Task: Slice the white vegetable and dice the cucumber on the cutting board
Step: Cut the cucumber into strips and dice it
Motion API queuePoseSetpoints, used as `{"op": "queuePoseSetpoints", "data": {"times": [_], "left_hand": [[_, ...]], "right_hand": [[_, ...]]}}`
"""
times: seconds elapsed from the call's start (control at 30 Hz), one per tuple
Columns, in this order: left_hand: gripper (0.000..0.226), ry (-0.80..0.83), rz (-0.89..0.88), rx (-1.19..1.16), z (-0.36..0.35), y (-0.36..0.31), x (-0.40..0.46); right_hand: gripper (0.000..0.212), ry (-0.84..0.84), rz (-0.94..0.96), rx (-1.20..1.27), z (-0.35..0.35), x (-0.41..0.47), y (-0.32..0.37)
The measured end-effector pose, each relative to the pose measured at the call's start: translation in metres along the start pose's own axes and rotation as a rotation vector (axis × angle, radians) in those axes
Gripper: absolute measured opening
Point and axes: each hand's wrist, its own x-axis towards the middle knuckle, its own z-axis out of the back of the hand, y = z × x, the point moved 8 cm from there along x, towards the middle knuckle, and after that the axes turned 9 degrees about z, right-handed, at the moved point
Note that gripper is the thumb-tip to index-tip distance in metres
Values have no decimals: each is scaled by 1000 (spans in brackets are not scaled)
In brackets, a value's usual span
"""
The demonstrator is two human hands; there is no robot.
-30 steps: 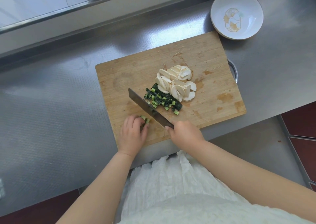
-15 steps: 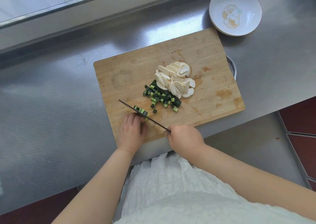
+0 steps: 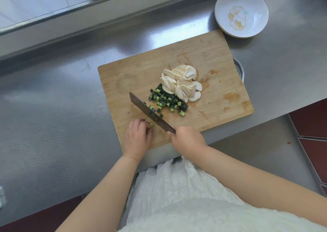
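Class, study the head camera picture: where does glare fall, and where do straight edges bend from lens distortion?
Head view: soft daylight glare whitens the embossed stainless steel counter beside the rectangular wooden cutting board and glints inside the round white plate; wide-angle distortion bows the steel ledge at the back; the dark cleaver blade looks slightly soft.

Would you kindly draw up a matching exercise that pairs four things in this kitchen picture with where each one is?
Things:
1. bowl
2. white slices
3. knife
4. cucumber end

Places:
A. under the left hand's fingertips
B. on the counter beyond the board
C. in the right hand's grip
D. piled mid-board beside the diced cucumber

Pairs: 1-B, 2-D, 3-C, 4-A
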Motion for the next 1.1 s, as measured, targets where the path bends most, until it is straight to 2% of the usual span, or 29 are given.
{"op": "queuePoseSetpoints", "data": {"times": [0.27,0.5,0.7,0.83,0.97,1.1], "left_hand": [[15,-2,-26,-20,-2,8,-7],[8,-18,-45,-38,1,6,-4],[13,-14,-31,-33,3,5,-3],[13,-10,-29,-30,3,6,-2],[15,-12,-25,-43,4,7,-1],[12,-4,-7,-43,2,9,0]], "right_hand": [[26,-11,83,-67,2,-21,5],[29,-29,111,-98,-1,-19,10],[31,-37,125,-138,-4,-15,13],[31,-22,104,-170,-6,-14,14],[24,63,35,-170,-14,-9,11],[28,93,2,-112,-15,-5,7]]}}
